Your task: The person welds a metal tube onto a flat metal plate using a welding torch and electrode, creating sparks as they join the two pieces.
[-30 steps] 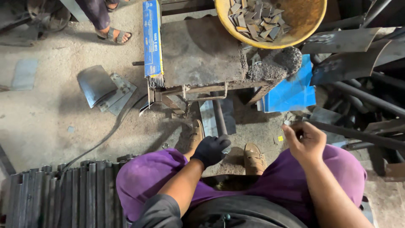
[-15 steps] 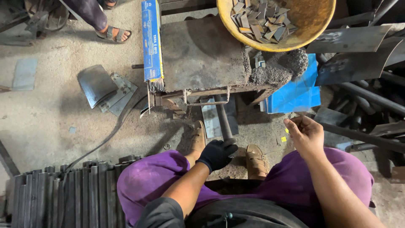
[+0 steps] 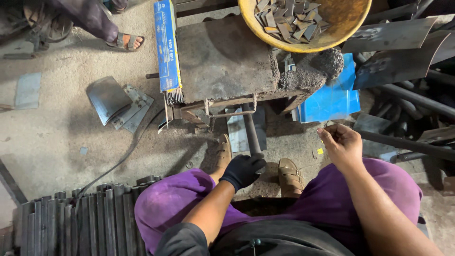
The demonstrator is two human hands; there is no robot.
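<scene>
Steel rod (image 3: 251, 135) slants down from the workbench (image 3: 222, 59) to the floor between the seated worker's sandals; the gloved left hand (image 3: 242, 169) is clamped on its lower end. The bare right hand (image 3: 342, 144) hovers over the knee, fingers loosely curled, nothing visibly in them. Cut metal pieces (image 3: 289, 19) fill a yellow basin (image 3: 346, 21), and dark bars (image 3: 80, 220) lie stacked at the left, so work looks well underway but unfinished.

The gloved left hand (image 3: 242, 169) sits on the thin metal rod (image 3: 250, 128), between two tan sandals (image 3: 290, 176). The bare right hand (image 3: 342, 144) is to the right. Ahead, a round yellow bowl (image 3: 350, 21) of small metal pieces rests on the rusty metal block (image 3: 222, 59).
</scene>
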